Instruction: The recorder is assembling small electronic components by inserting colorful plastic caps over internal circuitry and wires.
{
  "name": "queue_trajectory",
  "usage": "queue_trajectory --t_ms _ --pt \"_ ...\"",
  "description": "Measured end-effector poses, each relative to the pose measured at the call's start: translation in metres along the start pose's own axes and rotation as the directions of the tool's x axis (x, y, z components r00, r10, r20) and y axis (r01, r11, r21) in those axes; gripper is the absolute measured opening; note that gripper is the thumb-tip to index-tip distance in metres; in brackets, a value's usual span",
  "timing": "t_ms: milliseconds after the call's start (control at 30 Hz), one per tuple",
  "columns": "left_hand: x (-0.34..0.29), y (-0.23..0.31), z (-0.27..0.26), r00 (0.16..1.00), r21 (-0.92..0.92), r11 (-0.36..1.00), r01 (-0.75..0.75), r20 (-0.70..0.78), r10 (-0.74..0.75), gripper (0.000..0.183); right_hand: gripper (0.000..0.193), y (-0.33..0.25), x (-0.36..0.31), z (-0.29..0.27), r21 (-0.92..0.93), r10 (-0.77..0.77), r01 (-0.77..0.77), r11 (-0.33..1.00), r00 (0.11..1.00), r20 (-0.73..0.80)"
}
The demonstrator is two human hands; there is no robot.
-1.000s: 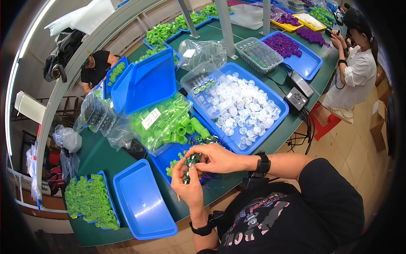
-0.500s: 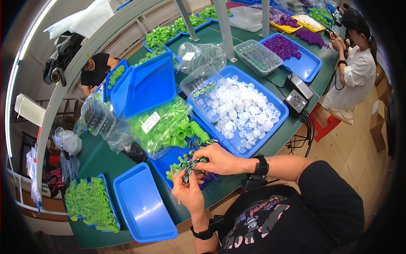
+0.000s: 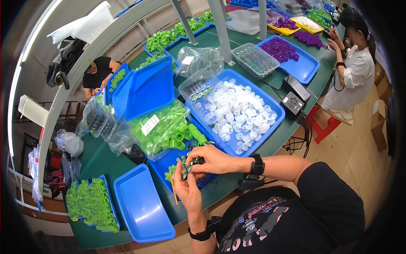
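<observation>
Over the front part of a blue tray (image 3: 160, 166), my hands meet around a small cluster of green circuit boards (image 3: 195, 162). My right hand (image 3: 215, 160) is closed on the boards, fingers curled around them. My left hand (image 3: 189, 192) pinches at their near side, its index finger raised and thumb bent inward. How many boards each hand has is hidden by the fingers. More little green parts and thin dark wires lie in the tray beneath. A thin yellow stick (image 3: 173, 189) shows beside my left hand. Green plastic cups (image 3: 197, 134) lie at the tray's far side.
A clear bag of green cups (image 3: 154, 133) rests beyond my hands. Right of it, a blue tray (image 3: 277, 127) holds white translucent caps, with a clear tub overlapping it. At left are an empty blue tray (image 3: 146, 207) and wired green cups (image 3: 89, 203). Co-workers sit at both sides.
My left fingers have straightened upward beside the boards, and my right hand has shifted slightly left and closed further around them. The view has moved a little.
</observation>
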State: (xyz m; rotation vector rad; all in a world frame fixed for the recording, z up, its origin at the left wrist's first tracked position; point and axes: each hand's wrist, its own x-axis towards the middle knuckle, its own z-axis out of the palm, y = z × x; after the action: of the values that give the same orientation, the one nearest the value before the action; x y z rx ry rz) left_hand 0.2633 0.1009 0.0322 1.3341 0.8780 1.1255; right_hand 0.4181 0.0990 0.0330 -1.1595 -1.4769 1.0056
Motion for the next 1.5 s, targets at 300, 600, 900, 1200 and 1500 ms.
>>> queue_trajectory --t_ms 300,600,900,1200,1500 --pt "-0.007 0.011 0.012 0.985 0.413 0.905 -0.100 -0.086 0.148 0.033 0.022 0.001 -0.006 0.007 -0.248 -0.125 0.092 0.964 0.985 -0.123" --pt "-0.002 -0.004 0.013 0.950 0.631 0.762 -0.143 -0.129 0.285 0.031 0.015 -0.003 -0.005 0.018 -0.398 -0.180 0.078 0.914 0.958 -0.225" --pt "0.015 0.006 -0.015 0.965 -0.135 0.971 0.197 -0.149 -0.216 0.032 0.022 0.007 0.009 0.006 -0.296 -0.056 0.006 0.955 0.986 -0.160" --pt "0.011 -0.018 -0.036 0.979 0.470 0.863 -0.183 0.007 0.203 0.035 0.017 -0.014 0.024 -0.011 -0.406 -0.355 0.296 0.865 0.932 -0.076" --pt "0.007 0.034 -0.003 0.963 0.740 0.617 -0.267 0.181 0.201 0.029 0.018 0.077 0.118 -0.149 -0.917 -0.365 -0.170 0.360 0.880 -0.306"
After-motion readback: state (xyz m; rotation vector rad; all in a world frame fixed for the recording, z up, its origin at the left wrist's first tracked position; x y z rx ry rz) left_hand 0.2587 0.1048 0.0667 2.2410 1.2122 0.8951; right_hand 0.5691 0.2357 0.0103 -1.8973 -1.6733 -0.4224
